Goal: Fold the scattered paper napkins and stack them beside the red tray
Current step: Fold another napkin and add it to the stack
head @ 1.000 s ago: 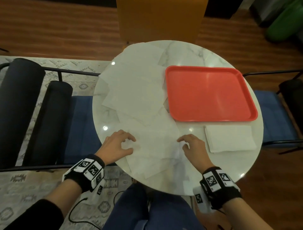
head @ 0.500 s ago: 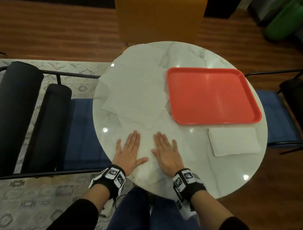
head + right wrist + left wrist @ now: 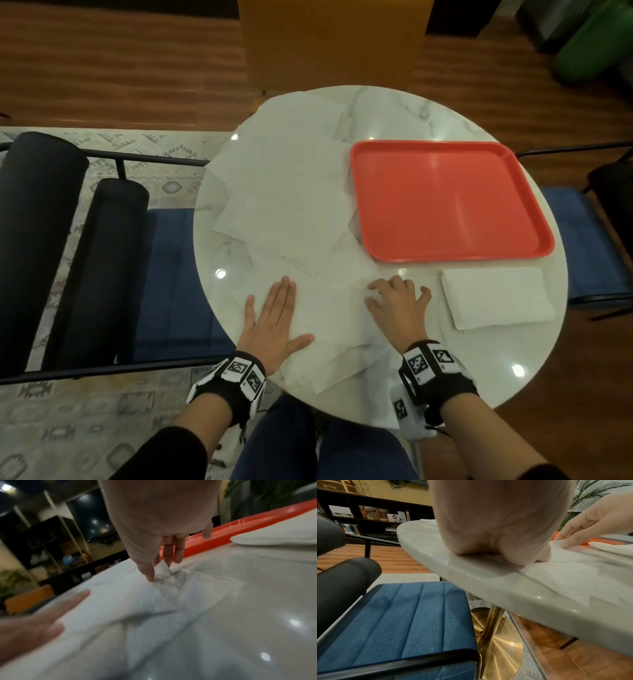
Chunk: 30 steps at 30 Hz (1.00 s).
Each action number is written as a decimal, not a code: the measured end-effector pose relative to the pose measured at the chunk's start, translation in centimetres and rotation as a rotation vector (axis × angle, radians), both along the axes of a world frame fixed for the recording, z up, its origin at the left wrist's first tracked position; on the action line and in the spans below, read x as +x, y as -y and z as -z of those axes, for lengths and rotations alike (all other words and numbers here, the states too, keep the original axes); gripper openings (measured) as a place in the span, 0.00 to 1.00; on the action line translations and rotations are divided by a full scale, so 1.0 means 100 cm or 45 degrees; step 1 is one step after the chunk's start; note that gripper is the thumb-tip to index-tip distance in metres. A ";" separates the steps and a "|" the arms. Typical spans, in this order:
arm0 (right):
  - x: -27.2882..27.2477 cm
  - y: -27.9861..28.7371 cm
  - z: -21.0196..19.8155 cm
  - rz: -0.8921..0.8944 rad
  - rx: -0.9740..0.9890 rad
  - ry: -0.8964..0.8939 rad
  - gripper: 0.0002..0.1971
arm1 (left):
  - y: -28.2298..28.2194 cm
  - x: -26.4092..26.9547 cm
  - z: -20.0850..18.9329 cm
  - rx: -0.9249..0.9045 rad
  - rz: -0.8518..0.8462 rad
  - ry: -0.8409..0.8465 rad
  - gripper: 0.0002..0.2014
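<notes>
A white paper napkin (image 3: 329, 315) lies spread at the near edge of the round marble table (image 3: 513, 359). My left hand (image 3: 274, 318) presses flat on its left part, fingers straight. At the napkin's right corner my right hand (image 3: 394, 301) has curled fingers; the right wrist view shows thumb and fingers pinching the crumpled, raised corner (image 3: 162, 570). The red tray (image 3: 445, 202) sits at the right back. A stack of folded napkins (image 3: 496, 298) lies just in front of it. Several unfolded napkins (image 3: 284, 192) overlap to the tray's left.
A blue padded chair (image 3: 168, 284) with black bolsters stands to the left, close under the table edge (image 3: 471, 577). Another blue chair (image 3: 589, 246) is on the right. An orange chair back (image 3: 332, 41) stands beyond the table. The table's gold pedestal (image 3: 489, 628) is below.
Half a second ago both hands lay flat side by side on the napkin. My right hand has since slid right and pinched the napkin's corner; my left hand stays flat.
</notes>
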State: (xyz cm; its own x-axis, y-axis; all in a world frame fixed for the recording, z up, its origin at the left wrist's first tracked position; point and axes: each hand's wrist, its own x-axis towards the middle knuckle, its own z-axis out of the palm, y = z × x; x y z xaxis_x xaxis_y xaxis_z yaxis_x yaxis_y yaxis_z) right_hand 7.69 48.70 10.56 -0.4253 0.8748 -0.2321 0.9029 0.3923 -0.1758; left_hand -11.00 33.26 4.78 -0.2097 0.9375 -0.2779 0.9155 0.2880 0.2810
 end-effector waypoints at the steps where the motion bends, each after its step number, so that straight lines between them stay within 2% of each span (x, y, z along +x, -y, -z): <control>1: -0.001 -0.003 -0.002 0.051 -0.051 -0.041 0.11 | 0.000 0.000 0.000 0.006 -0.002 0.020 0.44; 4: -0.001 -0.009 -0.012 0.112 -0.148 -0.203 0.06 | -0.006 0.002 -0.013 0.001 -0.020 0.031 0.45; 7: 0.006 -0.008 -0.032 0.015 -0.261 -0.385 0.03 | -0.021 0.007 -0.044 0.000 -0.021 0.049 0.46; 9: 0.013 -0.007 -0.049 -0.085 -0.312 -0.529 0.02 | -0.036 0.012 -0.069 0.177 0.025 0.066 0.41; 10: 0.018 -0.006 -0.060 -0.114 -0.345 -0.606 0.02 | -0.043 0.014 -0.080 0.232 0.054 0.084 0.36; 12: 0.030 -0.007 -0.082 -0.085 -0.463 -0.772 0.03 | -0.061 0.016 -0.100 0.249 0.075 0.242 0.19; 13: 0.038 -0.009 -0.092 -0.036 -0.531 -0.870 0.02 | -0.069 0.018 -0.110 0.239 0.073 0.396 0.12; 14: 0.047 -0.012 -0.100 0.017 -0.590 -0.956 0.03 | -0.077 0.022 -0.119 0.230 0.059 0.561 0.08; 16: 0.067 -0.021 -0.110 0.102 -0.687 -1.063 0.07 | -0.092 0.033 -0.135 0.201 0.040 0.799 0.06; 20: 0.117 -0.045 -0.107 0.339 -0.767 -1.092 0.07 | -0.118 0.061 -0.151 0.191 0.010 0.935 0.07; 23: 0.159 -0.069 -0.093 0.587 -0.766 -1.094 0.07 | -0.118 0.064 -0.147 0.201 -0.146 0.977 0.05; 26: 0.206 -0.100 -0.075 0.758 -0.776 -1.009 0.08 | -0.099 0.057 -0.132 0.225 -0.359 0.934 0.06; 30: 0.245 -0.135 -0.049 0.918 -0.747 -0.877 0.08 | -0.044 0.043 -0.114 0.217 -0.634 0.815 0.07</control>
State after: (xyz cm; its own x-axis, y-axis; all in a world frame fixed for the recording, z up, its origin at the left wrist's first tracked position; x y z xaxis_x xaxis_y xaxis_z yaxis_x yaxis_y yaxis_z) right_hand 32.23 62.22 15.47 -0.0652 0.8003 -0.5961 0.5259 -0.4801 -0.7021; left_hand -6.71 37.64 16.18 -0.4610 0.8166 -0.3472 0.3400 0.5240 0.7809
